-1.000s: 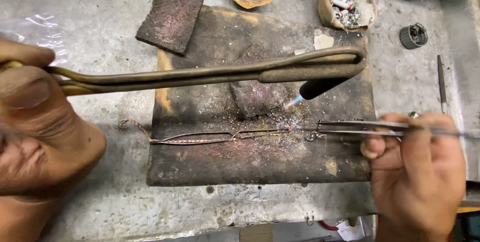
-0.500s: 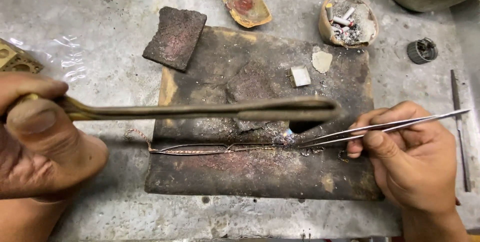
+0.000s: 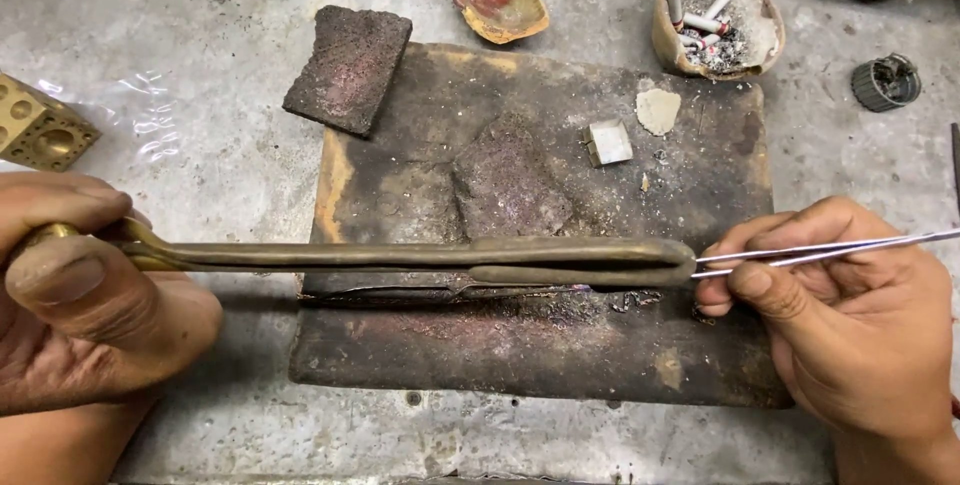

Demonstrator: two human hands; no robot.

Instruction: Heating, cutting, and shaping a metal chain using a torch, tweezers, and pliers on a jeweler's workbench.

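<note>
Long brass torch pipe [image 3: 420, 257] lying straight across dark scorched soldering block [image 3: 400, 365], barring passage from near edge to far half. Thin steel tweezers [image 3: 830, 248] closing off the right end of that line. Bare strip of block open in front of pipe. Far half cluttered: small white cube [image 3: 608, 142], pale flat chip [image 3: 657, 110], dark rough charcoal slab [image 3: 348, 69] overhanging far left corner. Grey bench [image 3: 200, 35] open far left.

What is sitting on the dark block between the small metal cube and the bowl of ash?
A pale flat chip lies between the metal cube and the ash bowl, resting on the charred block, seen from the head camera.
</note>
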